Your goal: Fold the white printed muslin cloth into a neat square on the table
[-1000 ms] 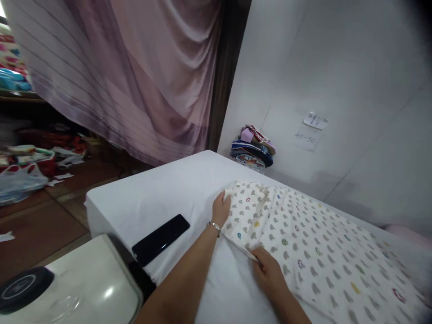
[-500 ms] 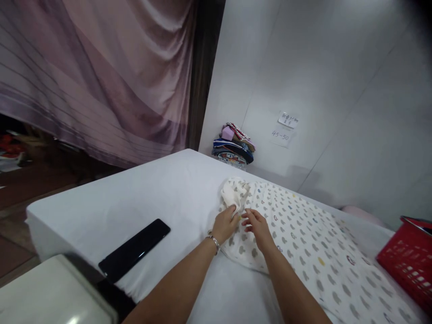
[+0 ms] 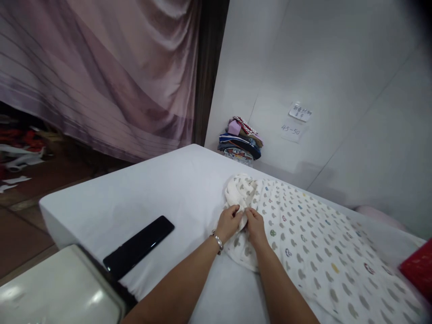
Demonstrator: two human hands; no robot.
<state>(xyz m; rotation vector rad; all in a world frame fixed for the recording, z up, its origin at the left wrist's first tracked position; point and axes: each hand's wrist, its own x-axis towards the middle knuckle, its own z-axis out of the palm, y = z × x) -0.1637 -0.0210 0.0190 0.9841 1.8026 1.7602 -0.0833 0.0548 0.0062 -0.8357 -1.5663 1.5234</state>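
A white cloth (image 3: 303, 238) printed with grey shapes and a few coloured ones lies spread over the table, its far left end bunched into a rounded, gathered part (image 3: 239, 191). My left hand (image 3: 229, 221), with a silver bracelet at the wrist, pinches the near edge of that gathered part. Close beside it, my right hand (image 3: 255, 224) has its fingers closed on the same edge. The fingertips of both hands nearly meet, and the exact fold between them is partly hidden.
The white-covered table (image 3: 189, 180) meets a pale wall. A black flat panel (image 3: 138, 245) lies left of my arms, near a pale machine (image 3: 57, 288). A stack of folded clothes (image 3: 239, 139) stands at the far edge, a red basket (image 3: 420, 270) at the right. A pink curtain (image 3: 135, 81) hangs behind.
My right hand has moved in beside my left and closed its fingers on the cloth edge. The view has shifted slightly, leaving less of the red basket showing.
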